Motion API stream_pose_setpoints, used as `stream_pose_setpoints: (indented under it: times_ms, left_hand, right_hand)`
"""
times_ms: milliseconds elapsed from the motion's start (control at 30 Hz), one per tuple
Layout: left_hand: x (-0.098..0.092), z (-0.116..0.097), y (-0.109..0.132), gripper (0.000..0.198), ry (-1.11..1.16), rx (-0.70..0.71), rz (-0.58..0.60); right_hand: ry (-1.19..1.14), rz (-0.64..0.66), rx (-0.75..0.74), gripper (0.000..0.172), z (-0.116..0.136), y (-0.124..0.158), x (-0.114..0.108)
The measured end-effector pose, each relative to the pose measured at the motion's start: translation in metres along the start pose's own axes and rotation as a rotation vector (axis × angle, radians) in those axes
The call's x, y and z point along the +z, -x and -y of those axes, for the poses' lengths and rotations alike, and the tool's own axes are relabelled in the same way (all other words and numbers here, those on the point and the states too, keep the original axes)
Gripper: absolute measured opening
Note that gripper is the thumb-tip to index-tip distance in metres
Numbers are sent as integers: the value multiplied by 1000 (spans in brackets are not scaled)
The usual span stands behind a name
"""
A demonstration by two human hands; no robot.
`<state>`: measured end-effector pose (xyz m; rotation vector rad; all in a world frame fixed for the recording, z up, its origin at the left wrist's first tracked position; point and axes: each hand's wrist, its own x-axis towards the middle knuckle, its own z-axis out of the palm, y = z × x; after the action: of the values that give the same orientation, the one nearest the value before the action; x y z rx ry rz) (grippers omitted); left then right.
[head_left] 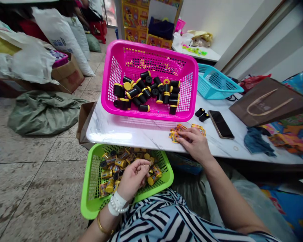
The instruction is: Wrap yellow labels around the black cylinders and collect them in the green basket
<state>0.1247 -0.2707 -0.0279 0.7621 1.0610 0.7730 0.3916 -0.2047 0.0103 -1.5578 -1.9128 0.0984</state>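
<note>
Over the green basket (169, 168) my left hand (136, 176) is closed, fingers curled in; what it holds, if anything, I cannot make out. Under it in that basket lie several small yellow and black canisters (120, 162) with printed wraps. My right hand (195, 143) rests at the table's front edge, its fingertips closed on a small pile of orange printed labels (175, 135). Beyond it stands a pink basket (151, 117) with several plain black canisters with yellow caps (141, 97). Two more black canisters (202, 115) lie right of the pink basket.
A phone (220, 124) lies on the white table (116, 131), near a brown paper bag (265, 101), a blue basket (214, 84) and a dark blue cloth (259, 141). Sacks (58, 40) and a cardboard box (68, 74) stand on the floor at left. A person sits behind.
</note>
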Motion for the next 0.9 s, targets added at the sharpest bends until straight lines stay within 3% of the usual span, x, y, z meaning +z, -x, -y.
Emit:
stream_pose_setpoints:
  times_ms: [200,300,367,533,667,733,900]
  left_hand:
    - [11,-6,2,46,-2,54,16]
    - [20,-14,1,42,19,116,-18]
    - [26,-19,-1,41,34,176,-42]
    - [24,-20,-4,32,78,262,-78]
    - [7,-10,-4,29,88,272,-143]
    - [-2,-7,-4,31,97,234,-120]
    - [-24,-5,-6,29,30,125,-142]
  right_hand:
    - [-3,-82,-8,16,4,-2,4]
    - [-41,-261,-2,11,23,9,6]
    - [-114,-303,-14,8,44,22,11]
    - [-335,-124,-76,17,96,50,37]
    - [-493,-53,41,11,108,58,59]
    - [-629,77,137,8,106,57,65]
    - [-1040,507,573,37,93,48,74]
